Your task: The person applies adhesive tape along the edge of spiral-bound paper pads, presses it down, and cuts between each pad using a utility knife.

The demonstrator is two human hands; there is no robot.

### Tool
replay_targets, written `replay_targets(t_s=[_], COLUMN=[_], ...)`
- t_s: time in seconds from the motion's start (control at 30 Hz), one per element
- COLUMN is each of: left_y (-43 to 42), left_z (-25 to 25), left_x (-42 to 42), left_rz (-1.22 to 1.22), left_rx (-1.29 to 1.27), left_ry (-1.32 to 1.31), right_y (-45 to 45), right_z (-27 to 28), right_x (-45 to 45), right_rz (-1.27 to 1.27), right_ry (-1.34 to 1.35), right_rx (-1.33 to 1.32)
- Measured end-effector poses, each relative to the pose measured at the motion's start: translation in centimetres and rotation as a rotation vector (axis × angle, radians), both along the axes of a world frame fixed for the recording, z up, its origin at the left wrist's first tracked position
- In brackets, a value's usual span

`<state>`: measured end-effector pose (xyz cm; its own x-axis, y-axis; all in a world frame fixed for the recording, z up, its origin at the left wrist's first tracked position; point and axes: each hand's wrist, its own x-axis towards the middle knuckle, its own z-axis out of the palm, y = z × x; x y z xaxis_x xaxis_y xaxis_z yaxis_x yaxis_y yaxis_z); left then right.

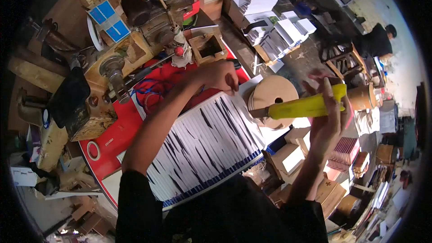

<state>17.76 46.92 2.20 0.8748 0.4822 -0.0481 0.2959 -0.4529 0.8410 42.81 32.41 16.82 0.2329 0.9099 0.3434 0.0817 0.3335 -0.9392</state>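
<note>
Gripping long yellow-handled tool (pixel 299 108) in right hand (pixel 330 114), pointing left toward white paper stack (pixel 198 150). Curling nearer left hand (pixel 220 75); cannot tell if gripping.

Light's uneven in here, source out of sight. Paper stack (pixel 204 148) along the near edge of the red tabletop (pixel 122 119) glares white; dark sleeves (pixel 138 207) lose detail. Right hand (pixel 327 126): motion-smeared fingers, yellow handle (pixel 297 109) crisper. Beyond the far right corner, clutter goes soft. Strong fisheye bend, rim fades to black.
</note>
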Motion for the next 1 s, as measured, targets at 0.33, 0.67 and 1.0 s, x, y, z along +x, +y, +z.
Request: replay_targets(t_s=[0.33, 0.67, 1.0], left_y=[5.5, 5.3, 5.0], left_z=[-4.7, -8.3, -8.6], left_x=[1.8, 0.3, -0.2], left_rz=[-0.038, 0.12, 0.226], left_rx=[-0.018, -0.259, -0.24], left_ry=[0.105, -0.08, -0.16], right_y=[7.0, 8.3, 9.0], right_z=[-4.5, -7.6, -8.8], right_x=[-6.4, -11.3, -12.4], right_rz=[0.562, 0.534, 0.377], right_ry=[0.069, 0.063, 0.104], right_rx=[-0.365, -0.365, -0.375])
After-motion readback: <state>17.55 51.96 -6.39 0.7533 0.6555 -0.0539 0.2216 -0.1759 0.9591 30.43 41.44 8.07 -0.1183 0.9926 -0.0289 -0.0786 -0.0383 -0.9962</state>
